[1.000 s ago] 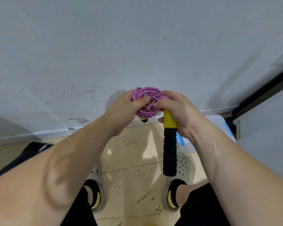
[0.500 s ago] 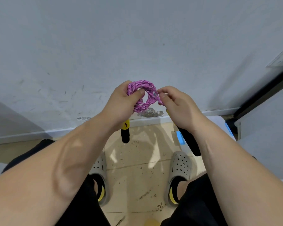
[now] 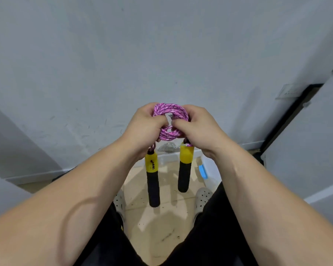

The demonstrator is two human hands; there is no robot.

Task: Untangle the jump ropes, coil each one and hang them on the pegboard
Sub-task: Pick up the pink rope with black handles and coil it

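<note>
A pink braided jump rope (image 3: 170,112) is wound into a small tight coil, held up in front of a grey wall. My left hand (image 3: 142,129) grips the coil's left side and my right hand (image 3: 198,127) grips its right side, thumbs meeting at the coil's hole. Two handles hang straight down below the coil: the left handle (image 3: 152,179) and the right handle (image 3: 184,169), each yellow at the top with a black foam grip. No pegboard is in view.
The grey wall (image 3: 161,54) is close ahead, with a white skirting board along its foot. A white box with a blue tab (image 3: 203,170) stands on the beige floor at right. A dark door frame (image 3: 288,116) rises at the right. My feet in grey clogs are below.
Both hands rose with the coil and now grip it from either side. The right hand let go of the black handle, and both handles now hang freely side by side.
</note>
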